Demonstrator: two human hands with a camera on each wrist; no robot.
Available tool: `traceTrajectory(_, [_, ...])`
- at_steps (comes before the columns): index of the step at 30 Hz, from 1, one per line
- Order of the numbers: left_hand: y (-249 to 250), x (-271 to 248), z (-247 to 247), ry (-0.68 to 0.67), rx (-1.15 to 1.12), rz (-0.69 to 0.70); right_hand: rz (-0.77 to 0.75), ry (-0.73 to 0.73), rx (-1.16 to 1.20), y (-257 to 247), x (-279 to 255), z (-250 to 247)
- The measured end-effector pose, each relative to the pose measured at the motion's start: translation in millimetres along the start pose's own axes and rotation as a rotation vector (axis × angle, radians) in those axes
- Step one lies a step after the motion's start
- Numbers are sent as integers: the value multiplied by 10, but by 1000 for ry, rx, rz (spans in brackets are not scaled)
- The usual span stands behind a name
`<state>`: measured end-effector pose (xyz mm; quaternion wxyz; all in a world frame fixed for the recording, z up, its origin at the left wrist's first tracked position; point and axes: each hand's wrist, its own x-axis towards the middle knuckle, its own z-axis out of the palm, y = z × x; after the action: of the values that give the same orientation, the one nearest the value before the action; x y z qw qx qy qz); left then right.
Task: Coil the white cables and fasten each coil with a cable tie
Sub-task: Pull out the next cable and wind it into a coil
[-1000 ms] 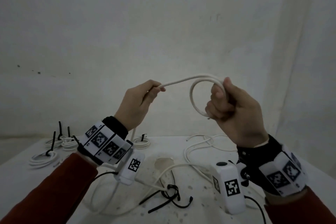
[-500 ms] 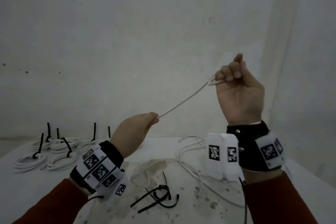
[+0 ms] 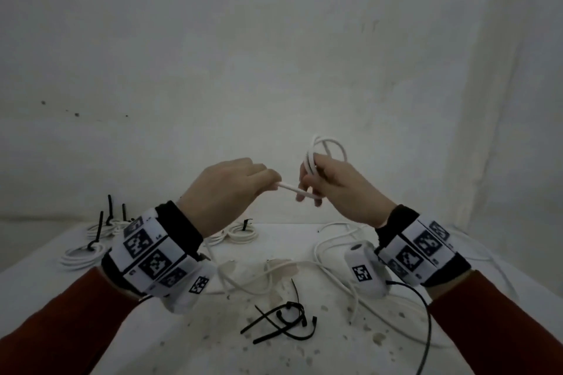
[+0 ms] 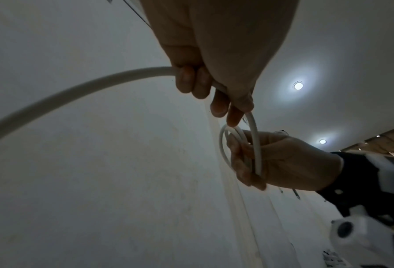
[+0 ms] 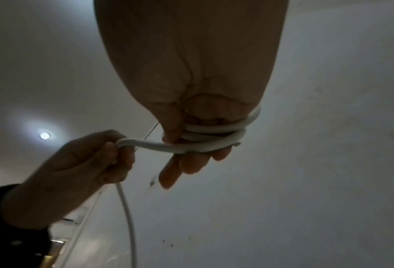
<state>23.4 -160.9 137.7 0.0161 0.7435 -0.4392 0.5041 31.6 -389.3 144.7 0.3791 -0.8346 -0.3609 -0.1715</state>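
**Hands drawn together over the bench**

Since the earlier frame the hands have come close at centre frame, the stretched cable now slack. The right hand (image 3: 338,189) grasps a small coil (image 3: 327,152) of the white cable (image 3: 294,189), loops rising above its fingers. The left hand (image 3: 225,192) pinches the cable just left of it. Black cable ties (image 3: 283,323) lie on the bench (image 3: 182,344) below.

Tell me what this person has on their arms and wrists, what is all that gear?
Both hands, left and right, are bare. Each arm has a dark red sleeve, then a black wrist cuff wrapped by a white band printed with black square-patterned markers. A small white camera box hangs under each wrist, trailing a thin black wire.
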Motion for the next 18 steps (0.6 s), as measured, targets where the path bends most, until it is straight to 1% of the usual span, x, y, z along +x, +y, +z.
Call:
traceTrajectory(2, [-32, 10, -26, -1, -19, -13, -2, -88, 56, -48, -61, 69])
traceTrajectory(4, [-53, 36, -39, 29, -51, -42, 14, -108, 180, -88, -91, 131])
traceTrajectory(6, [-74, 66, -41, 68, -156, -106, 28, -102, 306, -137, -102, 184])
traceTrajectory(9, [-92, 114, -27, 91, -380, -242, 64, -76, 483, -221, -98, 264])
traceTrajectory(11, [-53, 146, -28, 80, -459, -286, 116, -46, 657, -270, -75, 293])
traceTrajectory(14, [13, 175, -46, 18, -617, -366, 97, -15, 935, -343, -28, 305])
traceTrajectory(16, [31, 196, -49, 2, -804, -421, 94, 9, 1039, -375, -8, 308])
traceTrajectory(18, [47, 208, -58, 24, -919, -471, 90, 14, 1096, -395, 0, 326])
